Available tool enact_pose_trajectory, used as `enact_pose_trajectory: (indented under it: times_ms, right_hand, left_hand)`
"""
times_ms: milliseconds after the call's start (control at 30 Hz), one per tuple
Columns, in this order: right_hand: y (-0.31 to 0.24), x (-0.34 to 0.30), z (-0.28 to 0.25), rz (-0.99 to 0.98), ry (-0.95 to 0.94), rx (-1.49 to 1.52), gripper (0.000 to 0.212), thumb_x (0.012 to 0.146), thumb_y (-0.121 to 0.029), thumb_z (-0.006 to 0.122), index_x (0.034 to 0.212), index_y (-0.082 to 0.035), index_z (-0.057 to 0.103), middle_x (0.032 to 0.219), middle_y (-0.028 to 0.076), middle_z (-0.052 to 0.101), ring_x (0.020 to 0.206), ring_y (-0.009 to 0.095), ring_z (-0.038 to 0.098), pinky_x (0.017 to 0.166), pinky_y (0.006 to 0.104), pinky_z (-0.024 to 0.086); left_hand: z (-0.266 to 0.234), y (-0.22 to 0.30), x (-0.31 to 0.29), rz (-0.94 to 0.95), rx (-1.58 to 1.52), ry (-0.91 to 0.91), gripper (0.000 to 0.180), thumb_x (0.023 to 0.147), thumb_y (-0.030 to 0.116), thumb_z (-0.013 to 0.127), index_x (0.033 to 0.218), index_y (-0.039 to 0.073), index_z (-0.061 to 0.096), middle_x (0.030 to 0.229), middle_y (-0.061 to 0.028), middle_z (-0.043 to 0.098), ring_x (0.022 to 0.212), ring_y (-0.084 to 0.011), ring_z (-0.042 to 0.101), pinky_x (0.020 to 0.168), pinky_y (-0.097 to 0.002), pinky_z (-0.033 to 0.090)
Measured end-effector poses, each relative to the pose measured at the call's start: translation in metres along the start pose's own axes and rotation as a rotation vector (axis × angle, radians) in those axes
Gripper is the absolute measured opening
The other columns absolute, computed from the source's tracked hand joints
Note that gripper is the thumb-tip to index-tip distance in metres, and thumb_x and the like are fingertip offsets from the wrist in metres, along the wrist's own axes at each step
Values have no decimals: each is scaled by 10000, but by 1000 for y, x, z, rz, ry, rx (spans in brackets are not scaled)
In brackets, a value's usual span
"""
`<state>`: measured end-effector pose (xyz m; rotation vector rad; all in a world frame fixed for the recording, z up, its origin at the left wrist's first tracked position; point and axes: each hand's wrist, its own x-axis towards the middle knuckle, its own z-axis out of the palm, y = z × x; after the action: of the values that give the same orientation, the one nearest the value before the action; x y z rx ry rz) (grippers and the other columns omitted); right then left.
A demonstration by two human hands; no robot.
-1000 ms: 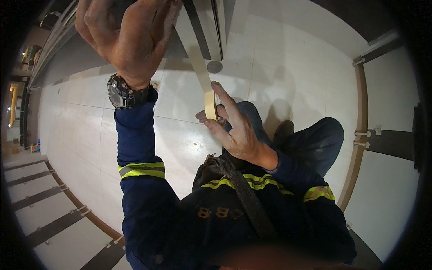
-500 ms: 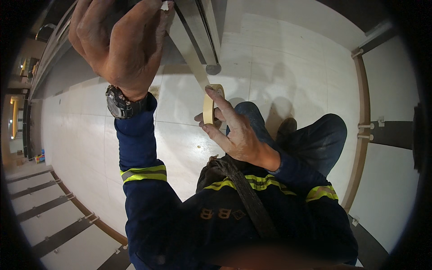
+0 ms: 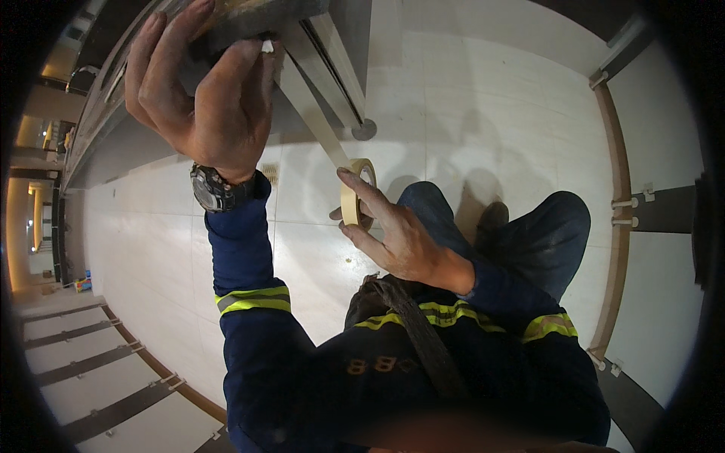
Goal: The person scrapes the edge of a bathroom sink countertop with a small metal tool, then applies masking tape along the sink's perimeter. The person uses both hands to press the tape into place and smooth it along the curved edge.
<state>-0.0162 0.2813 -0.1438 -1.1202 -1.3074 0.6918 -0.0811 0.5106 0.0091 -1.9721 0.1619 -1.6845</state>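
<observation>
A roll of pale yellow masking tape (image 3: 350, 205) is held between the thumb and fingers of my right hand (image 3: 408, 241), in front of my knees. From the roll a taut strip of tape (image 3: 318, 124) runs up and left to my left hand (image 3: 215, 102). There my thumb and forefinger are pinched on its free end, with a small white bit (image 3: 267, 47) showing at the fingertips. The other left fingers are spread beside a dark grey panel (image 3: 306, 53) with metal-edged uprights. Both hands look dusty. Where the tape end meets the panel, my fingers hide it.
Pale floor tiles (image 3: 310, 249) spread below, with a small floor grate (image 3: 269, 174) near my left wrist. A round dark foot (image 3: 364, 130) stands under the panel's corner. White doors with dark bands (image 3: 661, 210) line the right, and similar ones (image 3: 91, 377) the lower left.
In the view, my left hand and the panel sit lower, and more of the panel shows. The roll has also shifted slightly down; the strip stays stretched between both hands.
</observation>
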Motion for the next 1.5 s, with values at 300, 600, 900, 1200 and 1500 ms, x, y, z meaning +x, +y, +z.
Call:
enact_pose_trajectory:
  times_ms: [300, 600, 900, 1200, 1500]
  right_hand:
    - [-1, 0, -3, -16, -10, -15, 740, 975, -74, 659, 1596, -25, 259, 1349, 341, 589, 1079, 417, 712, 980, 462, 592]
    - [-3, 0, 0, -56, 21, -65, 718, 972, -8, 650, 1584, 1, 276, 1305, 298, 640, 1153, 347, 705, 1049, 440, 538]
    - [-5, 0, -2, 16, 18, 28, 721, 989, -3, 635, 1594, 4, 243, 1217, 284, 691, 1158, 359, 704, 1001, 408, 545]
    - [3, -2, 0, 18, 36, 28, 728, 981, -29, 632, 1594, -12, 240, 1204, 326, 665, 1112, 400, 706, 1053, 468, 553]
    - [-6, 3, -6, 65, 17, 59, 723, 985, 4, 632, 1597, -11, 245, 1260, 295, 675, 1179, 355, 696, 1053, 436, 517]
  left_hand:
    - [6, 5, 1, 5, 20, 8, 316, 774, 231, 917, 968, 255, 669, 1326, -40, 662, 1349, -291, 527, 1123, -453, 440]
    - [2, 0, 11, -27, -85, -53, 348, 812, 195, 890, 1002, 124, 607, 1324, -173, 595, 1265, -318, 609, 1003, -434, 567]
    - [0, 8, 12, -152, -325, -45, 306, 862, 174, 834, 1052, 100, 606, 1308, -210, 630, 1279, -337, 603, 1061, -472, 520]
    - [-11, 5, 10, -42, -119, -125, 227, 838, 103, 822, 1029, 150, 710, 1309, -103, 693, 1322, -317, 580, 1150, -476, 419]
    - [-4, 1, 3, 2, -49, -59, 276, 763, 175, 883, 996, 238, 749, 1280, -73, 704, 1284, -288, 591, 1097, -408, 450]
